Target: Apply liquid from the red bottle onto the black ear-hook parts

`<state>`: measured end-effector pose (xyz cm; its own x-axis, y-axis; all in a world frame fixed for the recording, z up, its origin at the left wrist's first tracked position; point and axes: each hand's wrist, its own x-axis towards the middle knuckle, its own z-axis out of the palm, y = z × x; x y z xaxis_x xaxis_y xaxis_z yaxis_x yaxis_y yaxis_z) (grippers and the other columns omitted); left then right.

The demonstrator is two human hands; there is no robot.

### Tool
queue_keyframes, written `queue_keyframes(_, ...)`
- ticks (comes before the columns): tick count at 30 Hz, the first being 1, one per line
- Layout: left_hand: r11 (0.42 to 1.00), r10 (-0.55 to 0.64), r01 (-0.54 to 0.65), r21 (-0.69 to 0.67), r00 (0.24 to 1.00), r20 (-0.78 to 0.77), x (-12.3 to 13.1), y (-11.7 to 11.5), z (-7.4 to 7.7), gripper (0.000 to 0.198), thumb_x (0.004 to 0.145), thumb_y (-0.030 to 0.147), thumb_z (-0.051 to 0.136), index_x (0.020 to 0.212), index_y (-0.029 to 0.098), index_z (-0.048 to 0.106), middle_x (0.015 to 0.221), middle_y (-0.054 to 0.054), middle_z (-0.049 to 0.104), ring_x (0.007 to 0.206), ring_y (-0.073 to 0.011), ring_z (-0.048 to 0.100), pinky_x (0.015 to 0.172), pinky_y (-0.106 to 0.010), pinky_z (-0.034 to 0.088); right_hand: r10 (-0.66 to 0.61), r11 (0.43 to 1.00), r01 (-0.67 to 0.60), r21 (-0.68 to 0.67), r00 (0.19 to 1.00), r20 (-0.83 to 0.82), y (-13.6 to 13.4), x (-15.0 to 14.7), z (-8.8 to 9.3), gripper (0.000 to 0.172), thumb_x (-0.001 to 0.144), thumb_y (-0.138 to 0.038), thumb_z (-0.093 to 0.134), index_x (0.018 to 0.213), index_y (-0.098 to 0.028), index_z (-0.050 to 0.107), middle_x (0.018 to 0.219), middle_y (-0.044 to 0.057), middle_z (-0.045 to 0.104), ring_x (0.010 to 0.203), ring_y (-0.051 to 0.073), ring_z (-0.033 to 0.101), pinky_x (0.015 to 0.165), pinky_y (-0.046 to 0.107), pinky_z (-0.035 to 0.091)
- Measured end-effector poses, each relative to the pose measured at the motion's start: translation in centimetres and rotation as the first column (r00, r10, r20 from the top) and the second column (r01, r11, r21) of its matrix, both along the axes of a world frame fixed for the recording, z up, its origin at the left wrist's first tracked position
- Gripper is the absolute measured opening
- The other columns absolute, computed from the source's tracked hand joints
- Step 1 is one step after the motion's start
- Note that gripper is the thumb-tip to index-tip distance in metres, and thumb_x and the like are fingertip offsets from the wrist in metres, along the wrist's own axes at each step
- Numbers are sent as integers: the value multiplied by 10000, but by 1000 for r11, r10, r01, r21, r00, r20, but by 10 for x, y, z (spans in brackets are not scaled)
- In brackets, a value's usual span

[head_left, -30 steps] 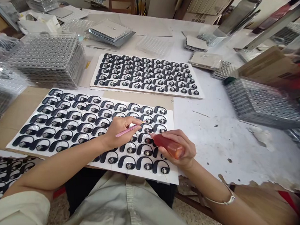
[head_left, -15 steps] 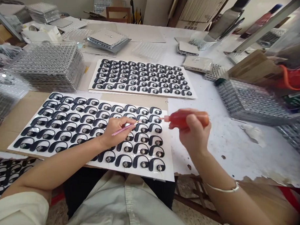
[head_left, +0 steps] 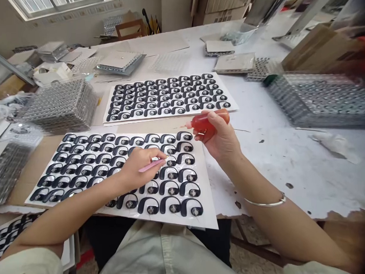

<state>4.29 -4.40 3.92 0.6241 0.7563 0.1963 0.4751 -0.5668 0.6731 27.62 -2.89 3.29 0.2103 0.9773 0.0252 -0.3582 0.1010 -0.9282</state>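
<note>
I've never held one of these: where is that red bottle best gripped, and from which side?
The red bottle is probably best gripped around its thick body, from the right: it is nearly level, its slim nozzle pointing left. The right hand holds it that way.

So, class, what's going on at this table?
A person's left hand holds a slim pink tool over the near white sheet, which carries rows of dark hook-shaped pieces. The right hand holds a red bottle near that sheet's far right corner, its thin tip pointing left. A similar second sheet lies beyond.
</note>
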Motion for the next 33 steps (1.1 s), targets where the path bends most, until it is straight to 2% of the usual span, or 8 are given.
queue_keyframes(3,976,-115,131,176,989,-94,-7,0,2,184,854,137,519,947,168,675,977,-57,738,852,-198,718,735,-278,585,-19,1000,20,-22,1000,19,-1,3,-4,353,719,-547,677,825,-234,552,710,-1,690,508,116,587,405,227,436)
queue_keyframes(6,967,-92,103,233,994,-57,-24,-5,3,195,856,136,540,1004,158,666,1025,-66,729,913,-202,710,781,-280,585,-26,1000,26,-4,999,26,-1,4,-4,365,717,-561,674,835,-233,566,716,17,697,516,125,590,410,237,448)
queue_keyframes(10,983,173,-167,-73,983,69,-39,-10,14,112,823,204,655,918,184,711,942,-43,745,836,-180,717,705,-226,586,-21,999,20,28,999,44,-2,3,-3,330,762,-552,638,809,-234,562,721,28,695,517,132,590,405,244,445)
queue_keyframes(13,880,356,-289,-376,927,120,-35,-8,19,87,782,236,701,837,175,728,864,-49,748,573,-126,666,486,-178,532,-14,999,14,32,1000,14,-1,0,-7,330,775,-555,631,775,-248,509,724,4,683,533,135,606,423,245,459)
queue_keyframes(16,814,446,-317,-486,878,175,-30,-2,16,143,758,281,731,832,158,733,835,-60,739,368,-48,492,336,-152,406,19,998,-24,-64,997,-77,1,-4,-15,420,741,-635,624,767,-255,444,710,-15,672,529,134,609,432,244,475)
queue_keyframes(21,824,551,-433,-366,761,341,-29,9,5,150,750,245,731,869,155,739,640,-12,681,379,-41,469,365,-142,393,2,957,-63,-283,977,-212,2,-11,-26,504,677,-683,645,816,-252,422,691,-7,669,460,112,554,511,285,552)
queue_keyframes(27,838,535,-494,-233,659,528,-33,21,5,146,733,246,737,850,157,729,629,6,677,373,-39,464,356,-158,378,30,964,-103,-245,958,-284,-1,-18,-27,500,636,-596,739,779,-251,407,649,-31,625,661,175,676,735,362,598)
queue_keyframes(33,810,552,-541,-228,569,609,-94,17,30,92,740,218,741,831,222,726,871,35,736,395,-26,484,317,-167,333,65,970,-117,-212,969,-238,3,-18,-33,504,674,-703,642,729,-228,480,630,2,616,652,198,672,703,408,610)
